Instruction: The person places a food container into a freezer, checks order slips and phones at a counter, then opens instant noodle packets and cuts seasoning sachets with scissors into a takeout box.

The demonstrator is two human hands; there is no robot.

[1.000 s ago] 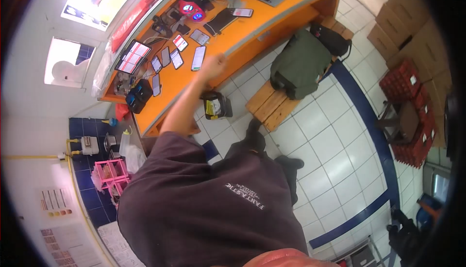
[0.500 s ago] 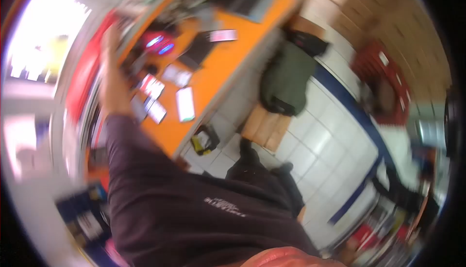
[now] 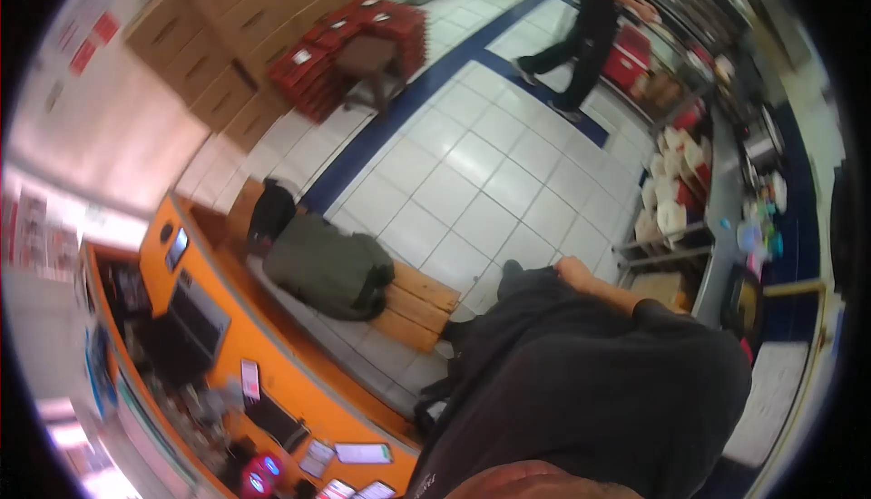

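I see the right hand (image 3: pixel 572 272) beside the body (image 3: pixel 581 399); how open, or whether holding anything, I cannot tell; left hand out of view. A lit phone (image 3: pixel 363 453) lies near the floor-side edge of the orange desk (image 3: pixel 249 336); I'd step clear of the wooden bench (image 3: pixel 419 298)

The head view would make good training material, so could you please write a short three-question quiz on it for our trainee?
1. What stands next to the stacked red crates?
A) a ladder
B) a stool
C) a bicycle

2. True or false: the camera wearer's right hand is touching the laptop.

3. Fill in: the olive-green item lies on a bench with ____ slats.

Key:
1. B
2. False; the hand is by the wearer's own dark clothing, well away from the laptop.
3. wooden
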